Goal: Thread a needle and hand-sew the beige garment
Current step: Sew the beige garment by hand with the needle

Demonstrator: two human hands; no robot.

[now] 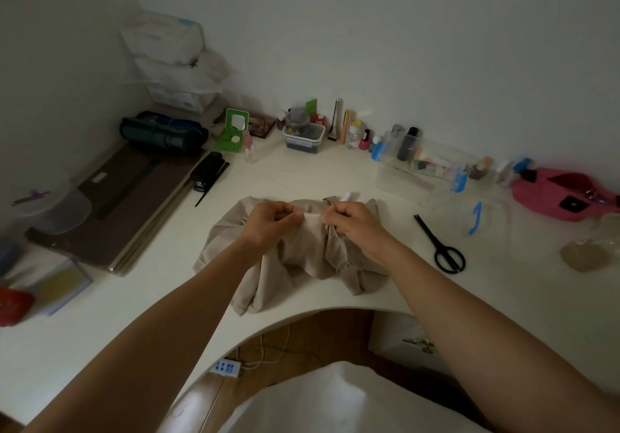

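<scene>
Head view only. Found beige garment (pixel 288 264) bunched on bench (pixel 302 170). Noted left hand (pixel 271 219) above garment's far fold, fingers curled, pinching a raised ridge of cloth. Noted right hand (pixel 352 222) just beside it on same ridge, fingers curled tight round a thin dark sliver, judged to be needle (pixel 334 201); thread too fine to make out. Saw white spool (pixel 347 196) touching garment's far edge, and black scissors (pixel 443 248) lying closed, well right of garment. Judged threading done and stitching in hand along pinched ridge. Next move calls for holding ridge taut between both hands, driving point through both layers close to edge, then drawing thread clear without snagging. Cannot confirm stitch count or seam progress.
</scene>
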